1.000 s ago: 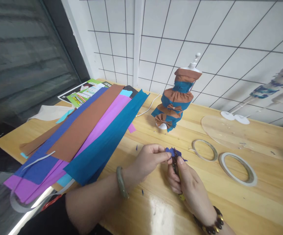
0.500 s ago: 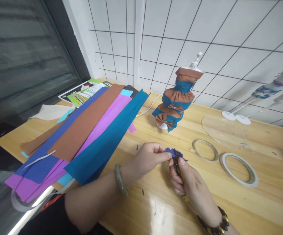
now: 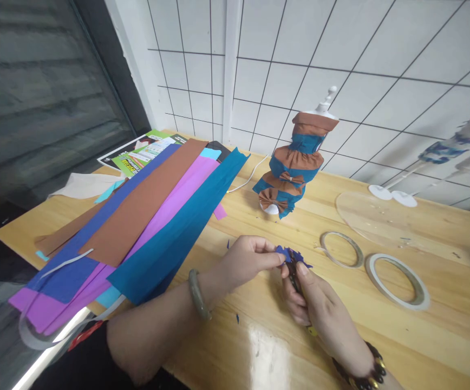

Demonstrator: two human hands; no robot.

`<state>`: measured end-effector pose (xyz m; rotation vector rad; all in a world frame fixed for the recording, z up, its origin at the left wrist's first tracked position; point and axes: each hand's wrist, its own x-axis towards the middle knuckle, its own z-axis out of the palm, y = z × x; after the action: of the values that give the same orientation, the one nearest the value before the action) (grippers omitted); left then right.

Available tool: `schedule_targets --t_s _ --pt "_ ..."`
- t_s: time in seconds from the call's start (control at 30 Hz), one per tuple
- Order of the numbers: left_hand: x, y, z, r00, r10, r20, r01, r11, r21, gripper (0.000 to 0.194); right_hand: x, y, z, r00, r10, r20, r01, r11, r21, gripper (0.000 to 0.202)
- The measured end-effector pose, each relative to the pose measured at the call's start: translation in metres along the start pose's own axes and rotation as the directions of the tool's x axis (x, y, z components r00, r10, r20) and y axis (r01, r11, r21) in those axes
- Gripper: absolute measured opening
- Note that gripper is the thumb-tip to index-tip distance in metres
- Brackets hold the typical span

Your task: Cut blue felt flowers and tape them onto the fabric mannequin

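Note:
Between the thumb and fingers of my left hand [image 3: 255, 257] is pinched a small crumpled piece of dark blue crepe paper [image 3: 299, 258]. My right hand [image 3: 320, 303] is closed around a slim dark tool [image 3: 293, 275] with a yellow end below the palm; its exact kind is mostly hidden by the fingers. The tool's tip meets the blue paper, and the right thumb presses near it. Just beyond my hands stands a small white dress form [image 3: 323, 108] wearing a tiered brown and teal paper dress [image 3: 295, 160] with brown bows.
Long strips of brown [image 3: 149, 200], purple, blue and teal paper [image 3: 182, 227] lie at the left, with green-black packaging [image 3: 131, 160] behind. Two tape rolls [image 3: 397, 281] lie at the right near a clear round disc [image 3: 365, 216]. Decorated white stands [image 3: 442, 149] lean near the tiled wall.
Hardly anything differs. My right hand and wrist have shifted very slightly to the right, while both hands keep hold of the paper and the tool.

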<state>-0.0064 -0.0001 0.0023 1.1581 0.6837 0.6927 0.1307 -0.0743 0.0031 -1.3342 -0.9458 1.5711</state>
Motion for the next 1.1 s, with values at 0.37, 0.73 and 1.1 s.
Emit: schedule_targets --t_s 0.37,0.73,1.1 --pt "0.0001 0.0027 -0.0012 1.000 -0.013 0.026 0.013 1.000 -0.013 0.017 -0.0005 -0.0002 -0.0023 1.000 -0.005 0.023 0.006 0.999 -0.034 0.037" --pt "0.0006 0.0019 -0.0043 0.998 -0.058 0.021 0.057 0.998 0.035 0.018 0.0001 -0.0004 -0.0037 0.999 -0.006 0.037 0.008 0.997 -0.077 0.036" --pt "0.0015 0.0002 -0.0017 0.997 -0.021 0.070 0.022 1.000 -0.014 0.019 -0.0015 0.0000 0.0006 1.000 0.001 0.008 -0.001 0.999 0.036 0.039"
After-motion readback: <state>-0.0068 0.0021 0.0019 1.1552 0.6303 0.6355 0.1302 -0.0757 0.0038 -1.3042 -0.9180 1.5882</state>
